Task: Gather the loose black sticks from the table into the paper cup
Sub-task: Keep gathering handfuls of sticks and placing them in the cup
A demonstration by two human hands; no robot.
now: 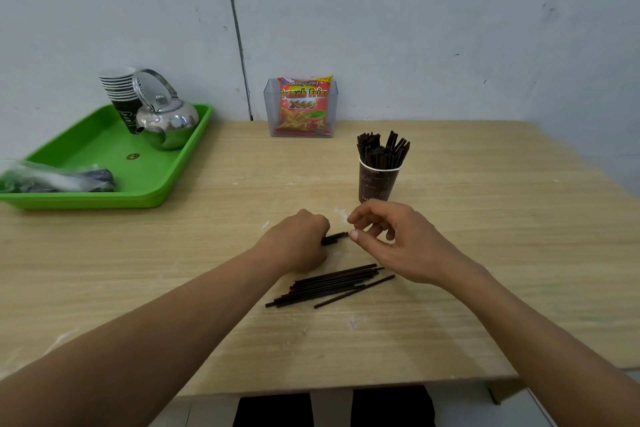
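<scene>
1. Two bare hands over the pale wooden table (485, 253), both working at one small bundle.
2. Left hand (299, 241): closed in a fist around a few thin black sticks (335, 238), with only the short ends showing on the thumb side.
3. Right hand (388, 239): fingers loosely curled and parted, holding nothing, thumb tip just beside the bundle ends, probably about to tap them level.
4. Loose pile of thin black sticks (332, 284): lying flat on the table just in front of the hands, roughly parallel, one stick a little apart at the near side.
5. Dark brown paper cup with white rim (377, 180): standing upright just behind the right hand, already quite full of the same sticks.
6. Step in hand, by judgement: squaring up the held bundle before dropping it in the cup.
7. To do it well:
   - push the ends gently until even, keeping the fist firm so that none slips out;
   - turn the bundle upright above the cup and aim for a gap between the standing sticks;
   - lower slowly, not pushing sideways, because a light cup tips easily;
   - steady the cup with the free hand if needed.
</scene>
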